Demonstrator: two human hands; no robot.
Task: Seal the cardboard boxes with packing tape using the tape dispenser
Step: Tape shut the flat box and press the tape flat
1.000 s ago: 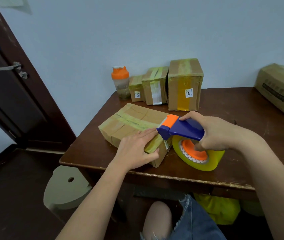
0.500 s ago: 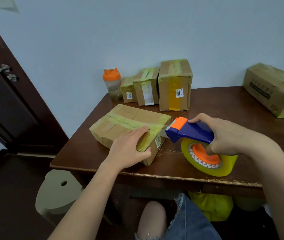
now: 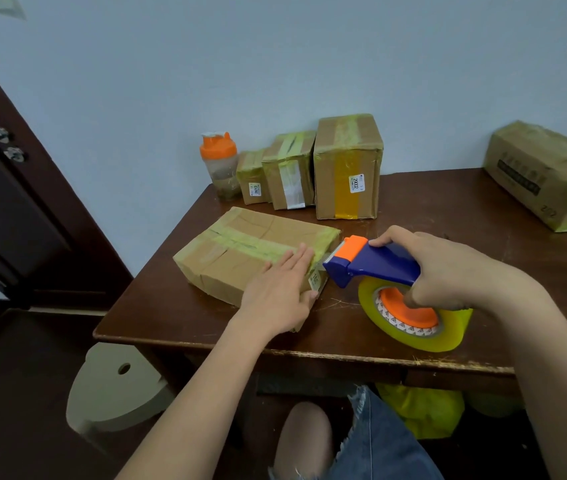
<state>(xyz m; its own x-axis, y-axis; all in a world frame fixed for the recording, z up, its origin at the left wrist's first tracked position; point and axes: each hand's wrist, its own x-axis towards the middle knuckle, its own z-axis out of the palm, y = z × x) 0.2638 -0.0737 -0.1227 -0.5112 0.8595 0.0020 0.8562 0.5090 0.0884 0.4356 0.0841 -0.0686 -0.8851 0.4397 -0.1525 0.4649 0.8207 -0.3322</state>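
Observation:
A flat cardboard box (image 3: 240, 251) with a yellowish tape strip along its top lies near the table's front left. My left hand (image 3: 280, 291) rests flat on the box's near right corner, fingers straight over the tape end. My right hand (image 3: 448, 271) grips the blue and orange tape dispenser (image 3: 372, 263), whose yellow tape roll (image 3: 413, 322) hangs just above the table. The dispenser's orange nose sits right beside the box's right end, a short stretch of tape between them.
Three taped boxes (image 3: 348, 168) and an orange-lidded shaker bottle (image 3: 219, 164) stand against the wall. A larger box (image 3: 545, 174) lies at the table's far right. A dark door (image 3: 5, 202) is on the left; a pale stool (image 3: 116, 386) stands below the brown table's (image 3: 448, 209) edge.
My right hand has drawn the dispenser rightward, off the box's end. My left hand has flattened on the tape at the box's corner, fingers stretched out.

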